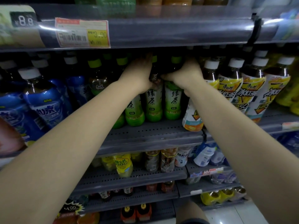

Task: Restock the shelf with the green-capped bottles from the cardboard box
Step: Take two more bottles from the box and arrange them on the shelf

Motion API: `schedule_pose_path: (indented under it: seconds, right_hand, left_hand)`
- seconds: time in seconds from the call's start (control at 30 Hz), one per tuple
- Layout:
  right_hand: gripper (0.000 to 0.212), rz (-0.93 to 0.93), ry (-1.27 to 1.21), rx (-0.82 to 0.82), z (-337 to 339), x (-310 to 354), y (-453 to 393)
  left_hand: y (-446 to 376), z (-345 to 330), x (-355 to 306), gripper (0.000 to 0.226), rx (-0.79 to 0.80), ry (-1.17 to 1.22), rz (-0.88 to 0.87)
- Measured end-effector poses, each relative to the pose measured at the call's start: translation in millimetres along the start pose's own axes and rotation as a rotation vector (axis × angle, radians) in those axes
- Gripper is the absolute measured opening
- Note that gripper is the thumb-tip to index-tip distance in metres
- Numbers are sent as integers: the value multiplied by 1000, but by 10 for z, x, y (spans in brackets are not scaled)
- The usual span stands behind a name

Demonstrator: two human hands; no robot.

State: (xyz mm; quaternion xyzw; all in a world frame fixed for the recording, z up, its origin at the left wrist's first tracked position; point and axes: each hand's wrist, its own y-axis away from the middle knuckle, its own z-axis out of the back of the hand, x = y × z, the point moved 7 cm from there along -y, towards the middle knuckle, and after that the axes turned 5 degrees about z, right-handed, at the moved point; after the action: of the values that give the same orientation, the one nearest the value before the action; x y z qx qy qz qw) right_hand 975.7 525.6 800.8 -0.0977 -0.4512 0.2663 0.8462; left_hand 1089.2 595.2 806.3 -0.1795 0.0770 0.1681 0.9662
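Both my arms reach up to the middle of the frame, into the grey shelf (pixel 145 135). My left hand (pixel 139 73) curls round the shoulder of a green-capped bottle (pixel 153 101), fingers reaching behind its neck into the shadow. My right hand (pixel 186 73) grips the second green-capped bottle (pixel 173 101) just beside it, thumb pointing toward my left hand, so that the two hands nearly touch. Both bottles stand upright on the shelf, their green labels facing me, touching side by side. Left of them, partly hidden by my left forearm, stand more green tea bottles (pixel 134 112). Further left in the frame are blue-labelled bottles (pixel 47 101) with white caps. At the right stand yellow-labelled bottles (pixel 233 89), also white-capped. A price tag (pixel 82 33) hangs on the shelf edge at the upper left. The cardboard box does not show.
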Motion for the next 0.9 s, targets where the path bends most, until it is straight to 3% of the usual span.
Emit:
schedule_pose_path:
  seconds: [0.13, 0.43, 0.6, 0.77, 0.9]
  right_hand:
    - [36, 117, 349, -34, -26, 93, 53]
    - [56, 63, 280, -122, 0, -5, -29]
    - [50, 129, 318, -21, -38, 62, -27]
    - [61, 100, 409, 44, -76, 53, -109]
    - [52, 104, 542, 119, -189, 32, -173]
  left_hand:
    - [-22, -6, 31, 112, -13, 3, 23]
    - [-24, -1, -26, 101, -87, -30, 16]
    - [-81, -20, 21, 95, -73, -36, 23]
    - [-109, -27, 65, 98, -68, -43, 31]
    - [-131, -42, 70, 96, -64, -27, 31]
